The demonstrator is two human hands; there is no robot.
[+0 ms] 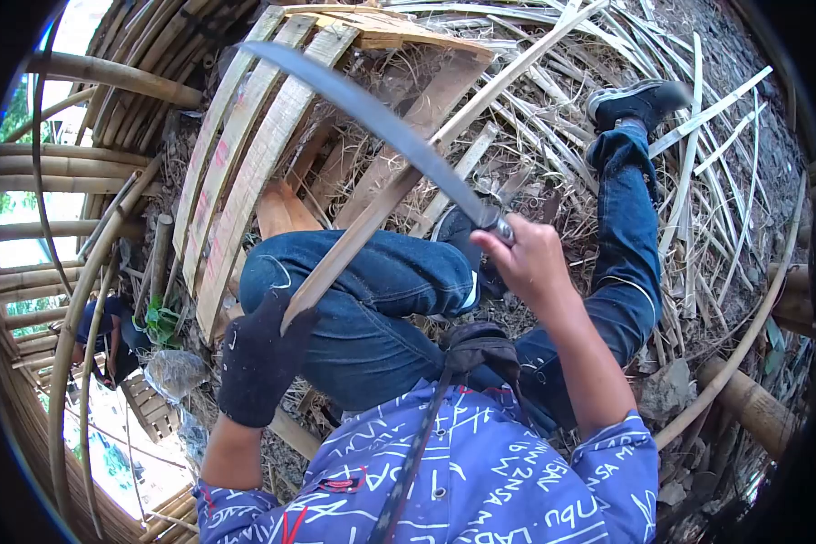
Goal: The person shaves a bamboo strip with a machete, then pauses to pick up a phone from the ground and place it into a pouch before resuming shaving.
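Note:
My left hand [261, 367], in a black glove, grips the lower end of a long split bamboo strip [358, 231]. The strip slants up and away to the right, passing over my bent knee. Bare, my right hand [530, 258] is wrapped round the handle of a machete [372, 113]. Its long, slightly curved blade points to the upper left and crosses the strip about midway in this view. Fingers hide most of the handle.
A slatted wooden pallet [267, 136] stands on the left. Bamboo strips and shavings [562, 109] litter the ground ahead. A bamboo-pole wall [63, 168] runs along the left, where another person [104, 335] crouches beyond. Thick bamboo [752, 408] lies at right.

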